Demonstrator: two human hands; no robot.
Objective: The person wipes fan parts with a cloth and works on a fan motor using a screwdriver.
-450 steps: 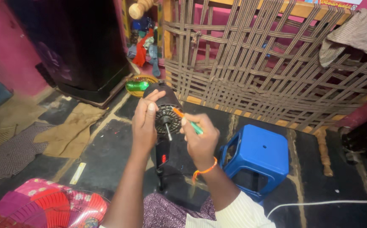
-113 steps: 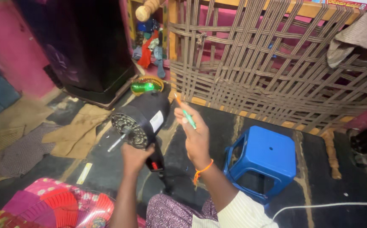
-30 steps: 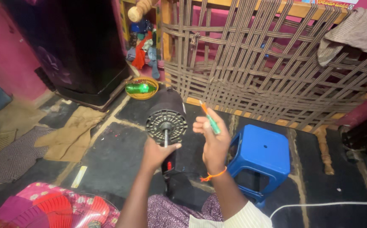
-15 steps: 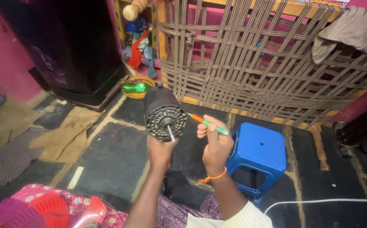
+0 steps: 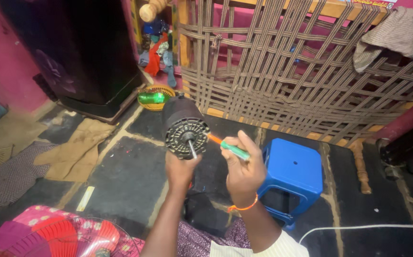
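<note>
Black and ribbed, the round fan motor with its bare steel shaft is propped from below in the left hand, its grip closed round the underside. Half a second ago the green-and-orange screwdriver stood off; now the right hand, fist closed on the handle, has brought the tip to the motor's rim, just right of the left grip, so work on the housing looks under way.

head view, looking down, close

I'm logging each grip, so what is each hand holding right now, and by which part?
The left hand grips the black cylindrical fan motor from below, at its lower casing. The right hand holds the green-and-orange screwdriver by its green handle.
</note>
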